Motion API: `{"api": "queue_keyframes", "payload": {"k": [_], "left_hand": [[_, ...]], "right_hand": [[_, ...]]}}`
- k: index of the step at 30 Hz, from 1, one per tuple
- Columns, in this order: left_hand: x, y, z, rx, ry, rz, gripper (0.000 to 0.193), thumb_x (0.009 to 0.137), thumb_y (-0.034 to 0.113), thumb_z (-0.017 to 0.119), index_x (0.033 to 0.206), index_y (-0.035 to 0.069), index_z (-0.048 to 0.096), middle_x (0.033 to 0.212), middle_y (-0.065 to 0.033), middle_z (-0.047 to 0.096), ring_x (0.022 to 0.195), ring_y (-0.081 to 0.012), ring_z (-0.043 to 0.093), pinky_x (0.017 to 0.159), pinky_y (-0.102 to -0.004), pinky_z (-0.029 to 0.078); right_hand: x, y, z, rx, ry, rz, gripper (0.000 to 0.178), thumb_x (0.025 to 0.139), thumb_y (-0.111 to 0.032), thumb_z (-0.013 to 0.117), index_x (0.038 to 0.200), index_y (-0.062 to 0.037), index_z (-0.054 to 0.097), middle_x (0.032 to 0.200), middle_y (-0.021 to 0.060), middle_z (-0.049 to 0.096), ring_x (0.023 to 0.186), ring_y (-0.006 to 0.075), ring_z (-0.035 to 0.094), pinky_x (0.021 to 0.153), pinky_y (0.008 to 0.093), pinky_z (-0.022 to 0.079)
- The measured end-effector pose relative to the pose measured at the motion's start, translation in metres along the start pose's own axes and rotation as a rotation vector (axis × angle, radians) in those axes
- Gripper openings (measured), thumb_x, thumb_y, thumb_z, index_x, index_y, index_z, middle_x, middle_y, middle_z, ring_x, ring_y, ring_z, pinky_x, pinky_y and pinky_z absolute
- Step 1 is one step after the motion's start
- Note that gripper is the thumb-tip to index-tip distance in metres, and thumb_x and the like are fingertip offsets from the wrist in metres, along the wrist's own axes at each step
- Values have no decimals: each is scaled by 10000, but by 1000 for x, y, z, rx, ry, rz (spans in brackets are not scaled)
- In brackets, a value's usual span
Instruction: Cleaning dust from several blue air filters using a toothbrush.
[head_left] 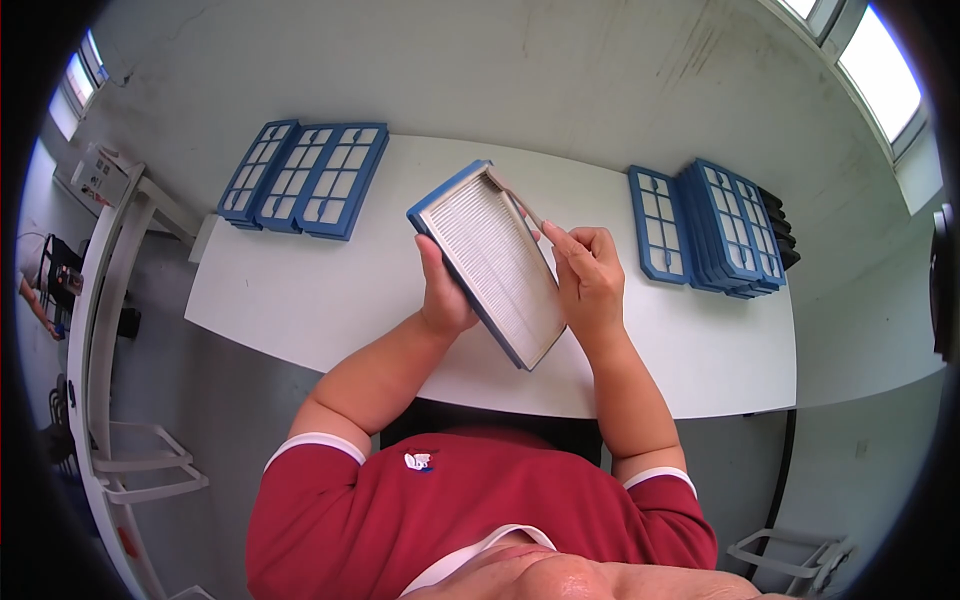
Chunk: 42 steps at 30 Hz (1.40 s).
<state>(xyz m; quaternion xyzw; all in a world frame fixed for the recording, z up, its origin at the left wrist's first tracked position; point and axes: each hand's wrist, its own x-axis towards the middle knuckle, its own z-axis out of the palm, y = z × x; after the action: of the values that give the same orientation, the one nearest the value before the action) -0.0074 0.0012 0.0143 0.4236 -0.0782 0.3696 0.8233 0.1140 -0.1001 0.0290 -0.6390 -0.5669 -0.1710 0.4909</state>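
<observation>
A pleated air filter [495, 265] with a blue frame is held up, tilted, above the white table. My left hand [446, 292] grips its left long edge, the thumb on the frame and the other fingers hidden behind. On the filter's right side, my right hand [588, 268] pinches the end of a thin pale strip [517, 197] between thumb and forefinger. That strip runs up to the filter's top right corner; whether it is a seal or a slim tool I cannot tell.
Blue-framed filters lie in a group at the table's back left [318, 180]. More filters [715, 225] are stacked at the back right, beside black parts [778, 230]. A wall stands behind the white table [290, 290]. Another person's arm [38, 308] shows at the far left.
</observation>
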Motion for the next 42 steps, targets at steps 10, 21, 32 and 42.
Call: {"api": "queue_keyframes", "payload": {"k": [10, 21, 32, 42], "left_hand": [[1, -5, -9, 43, 127, -31, 937, 767, 816, 214, 1366, 102, 308, 1253, -142, 467, 1129, -294, 505, 925, -423, 455], [8, 2, -13, 58, 210, 3, 921, 761, 824, 183, 1374, 147, 308, 1242, -137, 473, 1114, -335, 509, 889, -475, 470], [7, 3, -8, 24, 168, 19, 894, 773, 812, 167, 1350, 148, 327, 1230, -137, 470, 1114, -313, 508, 909, -458, 466], [8, 4, -9, 43, 72, 69, 918, 773, 811, 179, 1350, 110, 315, 1228, -146, 464, 1110, -307, 506, 929, -451, 452]], "right_hand": [[-4, -9, 4, 57, -25, -27, 360, 740, 53, 651, 1065, -99, 667, 789, 86, 542, 657, 207, 540, 544, 289, 474], [-13, -29, 8, 203, -154, -116, 402, 730, 49, 667, 1097, -113, 647, 762, 75, 518, 640, 183, 533, 505, 282, 459], [-10, -17, 4, 141, -129, -39, 346, 766, 41, 633, 1075, -111, 663, 803, 86, 534, 654, 187, 548, 534, 280, 479], [-7, -5, 4, 113, -79, 45, 339, 777, 42, 623, 1085, -95, 658, 814, 91, 535, 675, 195, 555, 558, 277, 486]]}}
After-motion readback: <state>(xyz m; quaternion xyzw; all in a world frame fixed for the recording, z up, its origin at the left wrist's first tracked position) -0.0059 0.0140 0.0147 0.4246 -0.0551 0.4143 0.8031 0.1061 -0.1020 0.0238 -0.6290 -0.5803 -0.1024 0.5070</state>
